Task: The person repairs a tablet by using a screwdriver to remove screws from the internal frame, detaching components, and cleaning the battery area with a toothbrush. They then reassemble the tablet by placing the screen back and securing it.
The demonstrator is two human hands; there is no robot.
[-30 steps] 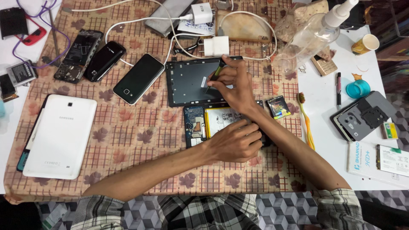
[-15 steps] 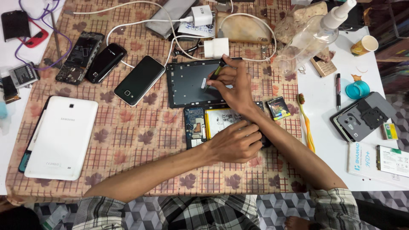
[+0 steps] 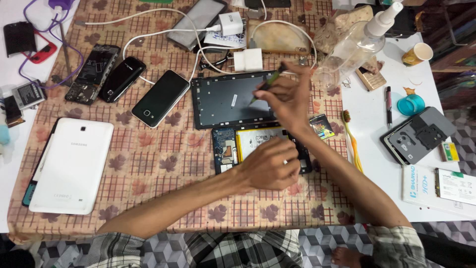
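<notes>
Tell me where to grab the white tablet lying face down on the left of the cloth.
Take the white tablet by its long right edge, coming in from the right over the bare cloth. It lies flat, back up, with a dark case edge showing under its left side, so the right edge is the freer one. A pinch grip across thin edges seems safest; the broad back offers nothing to hook.
</notes>
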